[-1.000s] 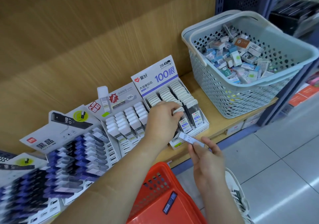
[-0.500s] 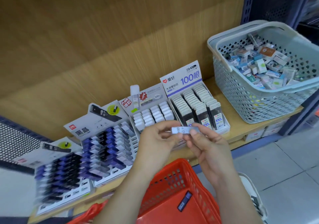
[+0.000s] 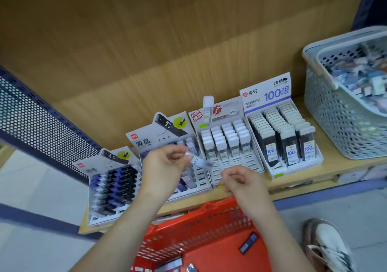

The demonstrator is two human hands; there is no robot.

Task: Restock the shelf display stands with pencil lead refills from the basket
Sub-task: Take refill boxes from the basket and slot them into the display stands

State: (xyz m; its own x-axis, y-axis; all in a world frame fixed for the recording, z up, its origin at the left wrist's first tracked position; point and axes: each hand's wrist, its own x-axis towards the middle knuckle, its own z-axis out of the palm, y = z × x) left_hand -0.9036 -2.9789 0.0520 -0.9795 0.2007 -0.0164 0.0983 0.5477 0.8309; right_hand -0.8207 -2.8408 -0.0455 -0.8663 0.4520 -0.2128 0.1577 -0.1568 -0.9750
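Fingers of the right hand (image 3: 236,179) have let go since half a second ago — now loosely curled, holding nothing. The left hand (image 3: 165,167) alone pinches the refill case (image 3: 202,162) by one end, pointing toward 4 o'clock, over the HB stand (image 3: 146,139). Light, stiff, slick plastic (leads likely brittle): grip its flat faces.
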